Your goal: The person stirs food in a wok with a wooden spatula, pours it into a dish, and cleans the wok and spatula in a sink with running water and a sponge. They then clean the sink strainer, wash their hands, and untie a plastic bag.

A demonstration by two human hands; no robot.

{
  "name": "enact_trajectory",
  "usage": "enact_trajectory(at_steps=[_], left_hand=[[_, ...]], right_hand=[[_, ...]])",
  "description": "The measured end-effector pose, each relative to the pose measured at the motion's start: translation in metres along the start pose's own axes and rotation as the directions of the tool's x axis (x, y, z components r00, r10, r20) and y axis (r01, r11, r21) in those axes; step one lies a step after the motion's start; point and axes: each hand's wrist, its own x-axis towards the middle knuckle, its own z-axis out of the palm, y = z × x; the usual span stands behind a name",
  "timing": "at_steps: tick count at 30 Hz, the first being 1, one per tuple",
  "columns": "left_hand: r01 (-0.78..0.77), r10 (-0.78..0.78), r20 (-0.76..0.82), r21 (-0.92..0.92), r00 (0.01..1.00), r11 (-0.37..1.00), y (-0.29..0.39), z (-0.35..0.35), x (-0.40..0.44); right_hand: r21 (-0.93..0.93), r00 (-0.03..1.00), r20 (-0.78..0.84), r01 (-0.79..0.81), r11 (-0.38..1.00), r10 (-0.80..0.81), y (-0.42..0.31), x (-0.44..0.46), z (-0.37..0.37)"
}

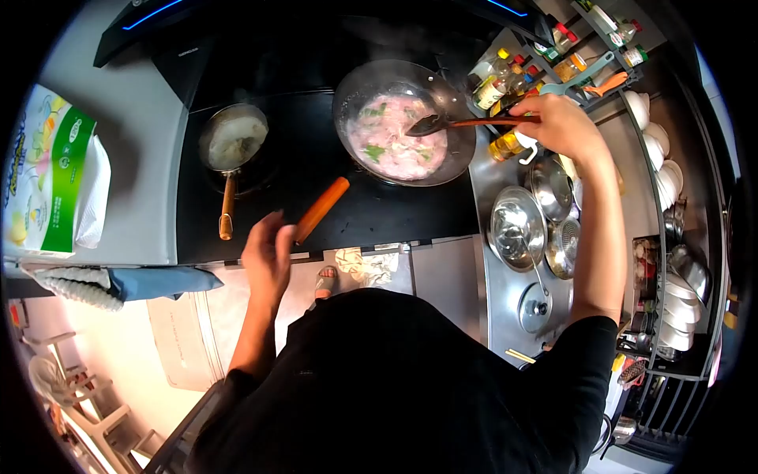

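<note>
My right hand (pixel 564 126) is closed around the reddish-brown handle of a spatula (pixel 474 122). The spatula's dark head dips into the wok (pixel 466 150), which holds pale pinkish meat pieces and green leaves in bubbling liquid (pixel 403 142). Steam rises above it. An orange wooden wok handle (pixel 322 209) points toward my left hand (pixel 268 249). That hand is beside the handle's end, its thumb and fingers apart, with nothing visible in it. To the left, a small pan (pixel 229 162) with a wooden handle contains something pale on the black stovetop (pixel 276 126).
Seasoning bottles (pixel 493 91) stand on a rack at right. Metal bowls (pixel 517 229) and a glass lid (pixel 535 306) sit on the steel counter below. White bowls (pixel 679 312) fill shelves further right. A green-and-white tissue pack (pixel 59 174) is at left, above a blue cloth (pixel 162 283).
</note>
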Motion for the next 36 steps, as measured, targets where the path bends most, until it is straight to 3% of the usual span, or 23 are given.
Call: enact_trajectory(at_steps=[2, 3, 4, 7, 9, 10, 11, 13, 15, 17, 21, 23, 25, 31, 34, 36], left_hand=[[-0.023, 0.036, -0.174, 0.078, 0.984, 0.997, -0.027, -0.014, -0.016], [0.150, -0.161, -0.190, -0.068, 0.969, 0.986, -0.046, -0.021, -0.028], [0.100, -0.158, -0.213, -0.261, 0.964, 0.960, -0.054, -0.021, -0.035], [0.392, -0.467, -0.144, -0.364, 0.873, 0.845, -0.138, -0.030, -0.077], [0.582, -0.754, -0.020, -0.622, 0.657, 0.524, -0.196, -0.031, -0.105], [0.606, -0.841, 0.076, -0.728, 0.536, 0.320, -0.242, -0.034, -0.118], [0.599, -0.867, 0.149, -0.776, 0.476, 0.195, -0.273, -0.037, -0.128], [0.688, -0.833, -0.067, -0.531, 0.549, 0.495, -0.329, -0.032, -0.143], [0.599, -0.850, -0.157, -0.645, 0.503, 0.474, -0.312, -0.028, -0.130], [0.546, -0.840, -0.164, -0.693, 0.517, 0.471, -0.325, -0.021, -0.124], [0.439, -0.829, -0.184, -0.776, 0.528, 0.452, -0.295, -0.004, -0.088], [0.403, -0.837, -0.195, -0.806, 0.511, 0.434, -0.274, -0.003, -0.073], [0.383, -0.834, -0.190, -0.821, 0.518, 0.424, -0.265, -0.001, -0.064], [0.380, -0.770, -0.116, -0.818, 0.627, 0.432, -0.276, -0.007, -0.066], [0.431, -0.808, -0.130, -0.791, 0.574, 0.433, -0.277, -0.009, -0.065], [0.425, -0.800, -0.103, -0.803, 0.591, 0.418, -0.279, -0.012, -0.066]], right_hand=[[-0.110, 0.999, -0.042, 0.001, 0.994, -0.005, 0.004, -0.018, -0.009], [-0.148, 0.995, -0.102, -0.002, 0.989, -0.013, 0.008, -0.027, -0.006], [-0.188, 0.987, -0.160, -0.007, 0.982, -0.023, 0.011, -0.036, 0.000], [-0.334, 0.972, -0.236, -0.101, 0.937, 0.021, 0.000, -0.069, 0.027], [-0.214, 0.939, -0.345, -0.079, 0.974, 0.001, -0.005, -0.089, 0.047], [-0.178, 0.930, -0.365, -0.122, 0.976, 0.050, -0.010, -0.099, 0.054], [-0.140, 0.920, -0.380, -0.155, 0.978, 0.091, -0.014, -0.107, 0.062], [-0.159, 0.900, -0.423, -0.188, 0.969, 0.105, -0.012, -0.119, 0.098], [-0.044, 0.849, -0.519, -0.143, 0.989, 0.100, -0.017, -0.133, 0.119], [0.010, 0.820, -0.542, -0.213, 0.977, 0.184, -0.021, -0.145, 0.149], [0.053, 0.786, -0.585, -0.211, 0.976, 0.202, -0.028, -0.168, 0.191], [0.341, 0.726, -0.588, -0.175, 0.924, 0.355, -0.029, -0.173, 0.226], [0.362, 0.708, -0.597, -0.182, 0.914, 0.377, -0.042, -0.178, 0.235], [0.486, 0.718, -0.482, -0.258, 0.835, 0.502, -0.068, -0.181, 0.230], [0.509, 0.748, -0.405, -0.295, 0.809, 0.527, -0.068, -0.182, 0.229], [0.508, 0.751, -0.385, -0.312, 0.803, 0.536, -0.069, -0.180, 0.227]])
